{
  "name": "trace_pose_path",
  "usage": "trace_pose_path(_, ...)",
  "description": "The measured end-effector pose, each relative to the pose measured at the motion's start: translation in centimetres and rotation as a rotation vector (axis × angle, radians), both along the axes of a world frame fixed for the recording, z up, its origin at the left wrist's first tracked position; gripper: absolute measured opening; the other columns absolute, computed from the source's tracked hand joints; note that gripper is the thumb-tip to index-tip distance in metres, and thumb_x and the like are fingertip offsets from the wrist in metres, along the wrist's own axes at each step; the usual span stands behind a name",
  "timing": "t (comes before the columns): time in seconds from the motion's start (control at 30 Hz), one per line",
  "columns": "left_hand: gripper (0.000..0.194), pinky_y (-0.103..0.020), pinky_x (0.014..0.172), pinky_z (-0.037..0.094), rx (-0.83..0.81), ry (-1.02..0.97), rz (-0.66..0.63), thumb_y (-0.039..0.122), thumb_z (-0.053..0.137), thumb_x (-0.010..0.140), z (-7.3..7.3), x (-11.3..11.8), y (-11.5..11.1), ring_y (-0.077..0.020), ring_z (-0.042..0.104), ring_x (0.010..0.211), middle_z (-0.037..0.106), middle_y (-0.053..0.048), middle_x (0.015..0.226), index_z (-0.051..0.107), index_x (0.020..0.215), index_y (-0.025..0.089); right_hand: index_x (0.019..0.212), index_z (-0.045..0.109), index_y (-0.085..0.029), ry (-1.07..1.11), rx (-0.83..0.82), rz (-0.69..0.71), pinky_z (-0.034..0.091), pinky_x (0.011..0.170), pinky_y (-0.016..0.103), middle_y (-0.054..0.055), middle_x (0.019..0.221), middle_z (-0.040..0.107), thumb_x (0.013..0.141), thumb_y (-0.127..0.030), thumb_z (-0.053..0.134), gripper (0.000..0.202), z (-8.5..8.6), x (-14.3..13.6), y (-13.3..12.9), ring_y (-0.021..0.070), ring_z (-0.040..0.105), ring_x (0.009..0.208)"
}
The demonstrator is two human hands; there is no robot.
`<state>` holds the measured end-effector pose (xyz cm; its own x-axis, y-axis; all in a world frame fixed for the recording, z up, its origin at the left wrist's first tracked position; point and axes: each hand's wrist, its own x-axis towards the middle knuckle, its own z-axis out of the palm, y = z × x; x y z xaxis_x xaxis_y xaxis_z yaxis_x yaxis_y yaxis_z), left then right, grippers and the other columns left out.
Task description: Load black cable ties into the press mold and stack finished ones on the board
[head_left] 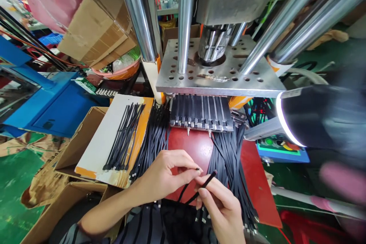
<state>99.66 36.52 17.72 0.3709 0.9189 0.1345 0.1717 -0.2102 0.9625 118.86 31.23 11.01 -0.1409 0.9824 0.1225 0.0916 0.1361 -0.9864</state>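
Note:
My left hand [174,173] pinches a tiny dark piece between thumb and fingertips, above the front of the red board [191,141]. Close beside it on the right, my right hand [221,202] grips a black strap [210,178] whose end sticks up past the fingers. A second dark strand hangs down between the hands. Behind them, black straps lie side by side in a metal fixture [201,112] under the press plate [220,72]. Loose black straps with metal ends [231,160] spread over the board to the right.
Black straps [124,137] rest on a white and orange board [97,141] at left, with another bundle [153,133] beside it. Steel columns [185,19] rise behind. A lamp [297,118] juts in from the right. Cardboard boxes [80,137] stand at left.

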Motion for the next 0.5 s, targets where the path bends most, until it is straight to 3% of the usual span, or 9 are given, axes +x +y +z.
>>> trace_pose_path(0.1, 0.014, -0.024, 0.077, 0.054, -0.047, -0.055, -0.019, 0.025, 0.072, 0.095, 0.0, -0.3, 0.2, -0.0151, 0.071, 0.082, 0.079, -0.006, 0.090, 0.084, 0.097, 0.019, 0.103, 0.083, -0.027, -0.003, 0.031, -0.059, 0.050, 0.051, 0.026, 0.005, 0.083, 0.070, 0.094, -0.032, 0.071, 0.016, 0.3, 0.0, 0.5, 0.0162, 0.062, 0.062)
trace_pose_path(0.33, 0.012, -0.025, 0.074, 0.053, -0.044, -0.078, 0.006, 0.025, 0.073, 0.093, 0.0, 0.1, 0.5, -0.0145, 0.069, 0.078, 0.077, -0.005, 0.088, 0.083, 0.090, 0.019, 0.087, 0.077, -0.022, -0.023, 0.065, -0.005, 0.048, 0.061, 0.029, 0.003, 0.077, 0.064, 0.097, -0.028, 0.066, 0.016, 1.9, -1.5, 1.9, 0.0156, 0.057, 0.066)
trace_pose_path(0.5, 0.018, -0.027, 0.070, 0.049, 0.119, 0.010, 0.094, 0.026, 0.066, 0.096, 1.2, 0.7, 2.9, -0.0143, 0.064, 0.074, 0.072, -0.004, 0.081, 0.076, 0.085, 0.016, 0.072, 0.059, -0.021, -0.148, 0.022, 0.061, 0.039, 0.055, 0.024, -0.002, 0.068, 0.053, 0.099, -0.034, 0.063, 0.030, 0.2, -1.7, 1.7, 0.0124, 0.050, 0.061)
